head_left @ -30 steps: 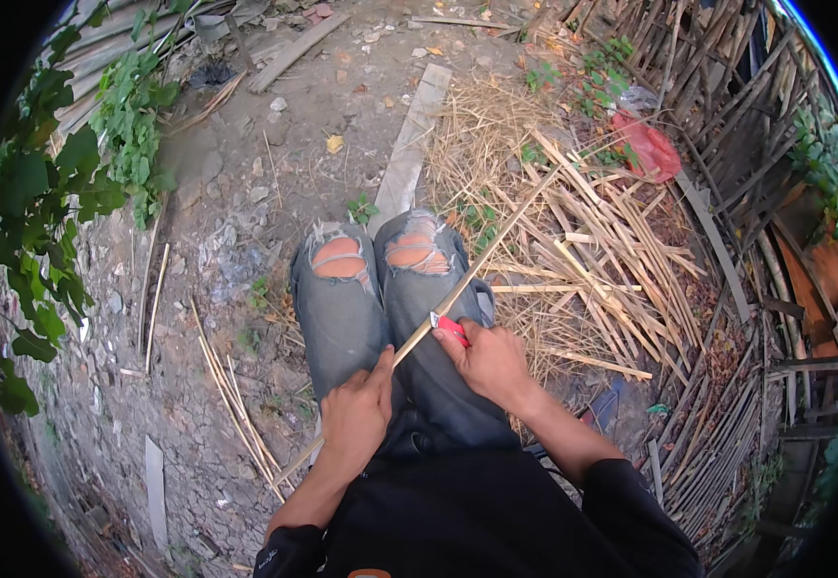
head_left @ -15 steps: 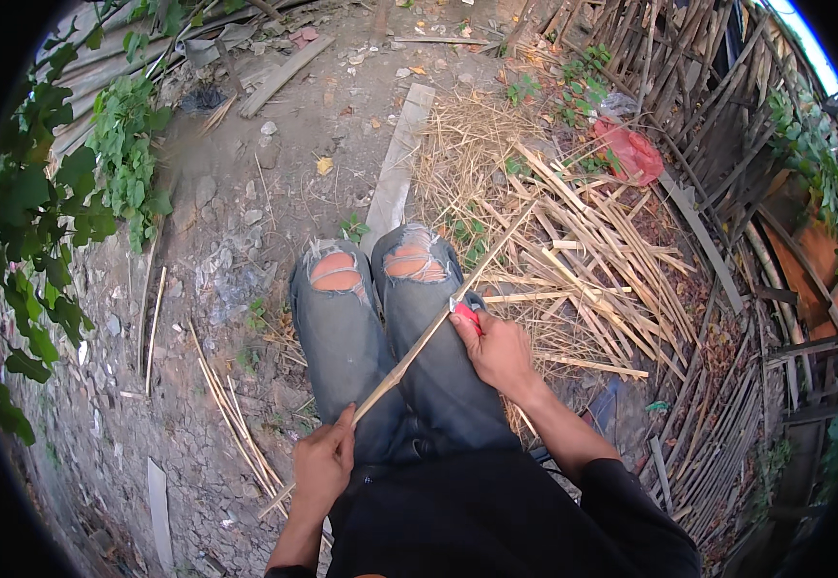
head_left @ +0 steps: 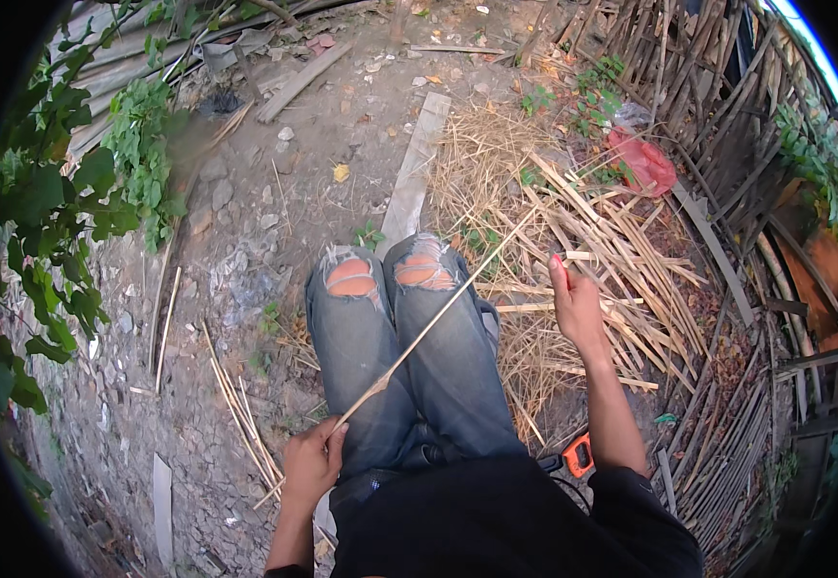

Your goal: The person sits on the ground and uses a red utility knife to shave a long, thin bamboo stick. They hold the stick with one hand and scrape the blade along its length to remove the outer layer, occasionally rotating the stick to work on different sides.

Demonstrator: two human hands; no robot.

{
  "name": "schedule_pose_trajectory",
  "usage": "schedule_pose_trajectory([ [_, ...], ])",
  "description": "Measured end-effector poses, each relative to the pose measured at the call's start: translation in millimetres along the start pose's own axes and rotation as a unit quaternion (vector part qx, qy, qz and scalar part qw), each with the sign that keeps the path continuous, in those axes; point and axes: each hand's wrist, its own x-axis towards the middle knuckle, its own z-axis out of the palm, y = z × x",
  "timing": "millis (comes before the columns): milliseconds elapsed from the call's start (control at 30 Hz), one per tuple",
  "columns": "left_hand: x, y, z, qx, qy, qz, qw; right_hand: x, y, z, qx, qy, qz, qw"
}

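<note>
My left hand (head_left: 311, 459) is closed around the lower end of a thin, split bamboo stick (head_left: 430, 326). The stick slants up and away over my thighs, with a pale knot just beyond my fingers. Its far tip reaches over the dry straw. My right hand (head_left: 579, 306) is off the stick, lifted to the right of my knees. It grips a small red-handled knife (head_left: 556, 260), of which only a bit of red shows by the thumb; the blade cannot be made out.
Beyond the right hand lies a heap of split bamboo strips (head_left: 621, 260) on straw shavings (head_left: 481, 159). A few strips (head_left: 236, 414) lie left of my legs. An orange-and-black object (head_left: 579, 455) is by my right hip. A board (head_left: 415, 173) and red plastic bag (head_left: 642, 162) lie ahead.
My right hand, with the red-handled knife, has moved away from the stick, to the right and forward. The left hand keeps its hold. The orange-and-black object has come into view.
</note>
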Motion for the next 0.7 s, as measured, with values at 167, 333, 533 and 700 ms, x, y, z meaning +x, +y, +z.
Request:
schedule_pose_trajectory([
  [167, 36.5, 39.9, -2.2, 0.046, 0.004, -0.006, 0.999, -56.8, -41.3, 27.7, -0.033, -0.117, -0.075, 0.990],
  [333, 55.8, 79.4, 9.0, 0.045, -0.025, 0.016, 0.999, -68.5, -72.8, 25.6, -0.050, -0.169, -0.098, 0.979],
  [533, 64.4, 88.1, 34.4, 0.067, -0.041, 0.042, 0.996, -81.4, -65.5, 30.8, -0.099, -0.194, -0.107, 0.970],
  [700, 61.7, 85.4, 38.0, 0.058, -0.015, 0.056, 0.997, -78.4, -47.7, 46.0, -0.111, -0.124, -0.107, 0.980],
])
